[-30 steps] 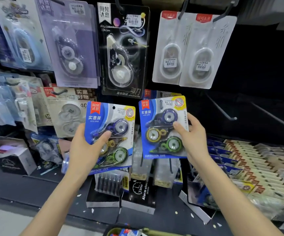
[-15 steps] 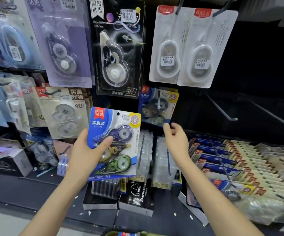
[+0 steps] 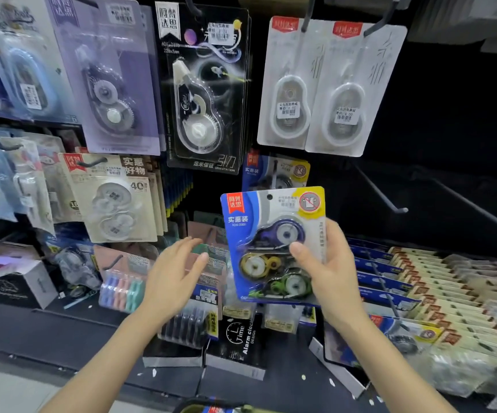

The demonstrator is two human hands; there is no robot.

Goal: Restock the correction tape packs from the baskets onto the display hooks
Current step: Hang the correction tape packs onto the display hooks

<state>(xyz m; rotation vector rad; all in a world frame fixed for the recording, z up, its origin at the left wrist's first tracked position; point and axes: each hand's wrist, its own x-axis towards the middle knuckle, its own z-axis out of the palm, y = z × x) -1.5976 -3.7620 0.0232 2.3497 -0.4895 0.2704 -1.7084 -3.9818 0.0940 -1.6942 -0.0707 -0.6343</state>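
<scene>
The right hand point(image 3: 329, 272) gripped a blue correction tape pack point(image 3: 274, 245) holding three dispensers. The left hand point(image 3: 172, 278) hung spread, holding nothing.

Blue three-roller correction tape pack point(image 3: 272, 245) in right hand point(image 3: 329, 274), below hung matching blue pack point(image 3: 274, 172), empty left hand point(image 3: 171, 278) to its left, bare metal hook point(image 3: 381, 190) to its right

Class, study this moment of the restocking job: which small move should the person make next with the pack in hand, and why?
Probably lift the blue pack and thread its punched hole onto the hook carrying the matching hung pack just above. The right hand grips the pack upright, hole at the top, directly below that one. The left hand is open and holds nothing.
</scene>
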